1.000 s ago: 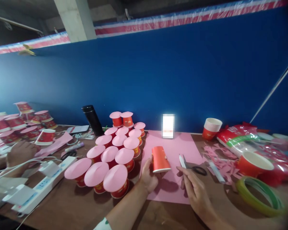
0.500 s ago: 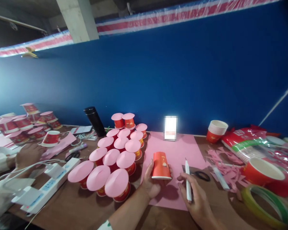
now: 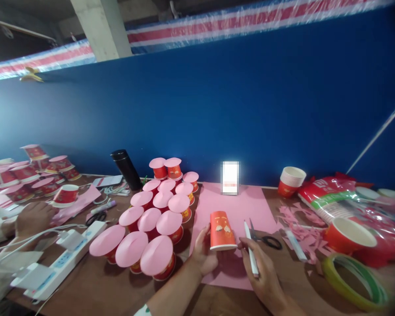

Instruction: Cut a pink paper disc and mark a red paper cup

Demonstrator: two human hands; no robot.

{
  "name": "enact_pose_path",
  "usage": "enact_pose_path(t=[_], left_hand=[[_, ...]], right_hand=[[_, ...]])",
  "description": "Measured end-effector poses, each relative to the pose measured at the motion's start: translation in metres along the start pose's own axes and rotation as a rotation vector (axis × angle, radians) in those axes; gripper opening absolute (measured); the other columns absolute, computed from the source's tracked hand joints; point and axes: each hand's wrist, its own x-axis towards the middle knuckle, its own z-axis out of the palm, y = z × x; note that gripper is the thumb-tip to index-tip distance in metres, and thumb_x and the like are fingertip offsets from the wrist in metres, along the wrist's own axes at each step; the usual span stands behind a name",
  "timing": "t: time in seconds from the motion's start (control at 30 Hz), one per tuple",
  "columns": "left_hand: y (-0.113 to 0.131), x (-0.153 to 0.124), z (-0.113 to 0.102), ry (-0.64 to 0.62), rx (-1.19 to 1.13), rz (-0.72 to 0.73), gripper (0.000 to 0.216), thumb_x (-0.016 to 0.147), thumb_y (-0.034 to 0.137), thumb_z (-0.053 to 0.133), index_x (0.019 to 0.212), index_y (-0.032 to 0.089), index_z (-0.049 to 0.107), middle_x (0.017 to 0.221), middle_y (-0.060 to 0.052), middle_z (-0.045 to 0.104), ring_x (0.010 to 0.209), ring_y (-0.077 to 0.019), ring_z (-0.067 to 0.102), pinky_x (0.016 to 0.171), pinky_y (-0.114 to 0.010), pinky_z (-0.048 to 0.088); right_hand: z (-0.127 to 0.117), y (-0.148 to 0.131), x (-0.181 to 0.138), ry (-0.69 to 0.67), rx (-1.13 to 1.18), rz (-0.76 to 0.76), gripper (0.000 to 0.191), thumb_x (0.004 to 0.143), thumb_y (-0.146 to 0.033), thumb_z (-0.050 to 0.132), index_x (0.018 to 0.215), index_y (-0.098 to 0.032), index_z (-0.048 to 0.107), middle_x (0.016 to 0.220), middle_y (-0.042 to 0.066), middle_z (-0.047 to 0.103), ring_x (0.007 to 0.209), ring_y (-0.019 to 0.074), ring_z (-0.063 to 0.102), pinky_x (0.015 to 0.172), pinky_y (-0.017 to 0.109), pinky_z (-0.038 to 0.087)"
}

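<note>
My left hand (image 3: 206,254) grips a red paper cup (image 3: 223,232), tilted with its white rim toward me and pale printed marks facing up. In my right hand (image 3: 261,267) is a slim white marker pen (image 3: 251,250); its fingertips are close to the cup's rim, and I cannot tell if they touch it. Pink paper (image 3: 233,204) lies flat beneath the cup. Just right of the pen are black-handled scissors (image 3: 272,242). To the left stand several red cups topped with pink paper discs (image 3: 156,255).
At left lie a white power strip (image 3: 69,259) with cords and a co-worker's hand (image 3: 36,217). A black flask (image 3: 127,169) leans nearby. At right are stacked cups (image 3: 291,181), pink scraps (image 3: 311,228), a glue stick (image 3: 296,245), a tape roll (image 3: 355,283) and a plastic bag of cups (image 3: 335,197).
The cup has turned in my left hand, so its pale printed marks now face me. My right hand with the pen has come nearer the cup. The view has shifted slightly.
</note>
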Motion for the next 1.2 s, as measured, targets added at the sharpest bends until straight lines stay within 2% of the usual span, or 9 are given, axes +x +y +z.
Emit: enact_pose_path(t=[0.1, 0.2, 0.27, 0.4, 0.5, 0.73, 0.97, 1.2], left_hand=[[-0.001, 0.001, -0.001, 0.014, 0.048, 0.027, 0.048, 0.084, 0.048, 0.051, 0.101, 0.005, 0.063, 0.095, -0.016, 0.069, 0.09, -0.0251, 0.065, 0.09, -0.037, 0.044], [-0.004, 0.0, 0.0, 0.149, 0.089, 0.094, 0.042, 0.084, 0.043, 0.054, 0.1, 0.005, 0.064, 0.089, -0.014, 0.07, 0.085, -0.023, 0.066, 0.087, -0.034, 0.046], [-0.007, 0.0, 0.0, 0.195, 0.142, 0.104, 0.043, 0.084, 0.042, 0.055, 0.101, 0.004, 0.064, 0.09, -0.015, 0.07, 0.087, -0.0242, 0.066, 0.087, -0.034, 0.046], [-0.013, -0.002, -0.001, 0.079, 0.233, 0.145, 0.041, 0.084, 0.041, 0.056, 0.106, 0.007, 0.063, 0.094, -0.015, 0.069, 0.096, -0.0275, 0.064, 0.092, -0.039, 0.043], [-0.014, -0.003, 0.001, 0.032, 0.226, 0.103, 0.045, 0.084, 0.045, 0.055, 0.108, 0.008, 0.063, 0.097, -0.015, 0.069, 0.101, -0.028, 0.062, 0.096, -0.04, 0.041], [-0.014, -0.004, 0.001, 0.01, 0.203, 0.125, 0.039, 0.084, 0.039, 0.057, 0.115, 0.016, 0.061, 0.106, -0.011, 0.068, 0.104, -0.0258, 0.061, 0.095, -0.04, 0.042], [-0.019, -0.007, -0.003, -0.035, 0.293, 0.151, 0.032, 0.083, 0.037, 0.06, 0.103, 0.012, 0.064, 0.096, -0.012, 0.069, 0.099, -0.0255, 0.063, 0.091, -0.038, 0.045], [-0.018, -0.007, -0.006, -0.033, 0.308, 0.166, 0.037, 0.085, 0.041, 0.056, 0.109, 0.014, 0.063, 0.1, -0.011, 0.069, 0.101, -0.0243, 0.062, 0.093, -0.037, 0.043]], right_hand=[[-0.001, -0.001, 0.001, 0.051, -0.036, -0.016, 0.025, 0.088, -0.022, 0.052, 0.112, -0.018, 0.055, 0.094, 0.01, 0.069, 0.08, 0.0208, 0.068, 0.071, 0.03, 0.057], [-0.002, -0.002, -0.001, 0.076, -0.043, -0.047, 0.03, 0.085, -0.026, 0.058, 0.113, -0.017, 0.054, 0.089, 0.009, 0.068, 0.07, 0.0186, 0.067, 0.065, 0.03, 0.057], [-0.003, -0.002, -0.002, 0.062, -0.037, -0.092, 0.03, 0.085, -0.024, 0.058, 0.114, -0.018, 0.054, 0.087, 0.008, 0.068, 0.07, 0.0183, 0.066, 0.065, 0.03, 0.056], [-0.003, -0.003, -0.002, 0.032, -0.055, -0.152, 0.023, 0.086, -0.019, 0.055, 0.109, -0.019, 0.058, 0.091, 0.01, 0.069, 0.082, 0.0211, 0.067, 0.072, 0.032, 0.056], [-0.002, -0.003, -0.002, 0.028, -0.068, -0.157, 0.021, 0.087, -0.017, 0.053, 0.107, -0.019, 0.059, 0.095, 0.011, 0.069, 0.088, 0.0218, 0.068, 0.077, 0.034, 0.056], [-0.006, -0.004, -0.001, 0.103, -0.125, -0.11, 0.018, 0.088, -0.021, 0.05, 0.104, -0.017, 0.058, 0.092, 0.011, 0.069, 0.083, 0.0221, 0.068, 0.076, 0.034, 0.056], [-0.008, -0.004, -0.002, 0.143, -0.129, -0.058, 0.016, 0.087, -0.021, 0.05, 0.1, -0.018, 0.058, 0.088, 0.008, 0.07, 0.078, 0.0203, 0.069, 0.071, 0.03, 0.056], [-0.004, -0.003, -0.004, 0.111, -0.126, -0.095, 0.018, 0.086, -0.022, 0.05, 0.101, -0.019, 0.06, 0.089, 0.008, 0.07, 0.078, 0.0205, 0.069, 0.071, 0.029, 0.057]])
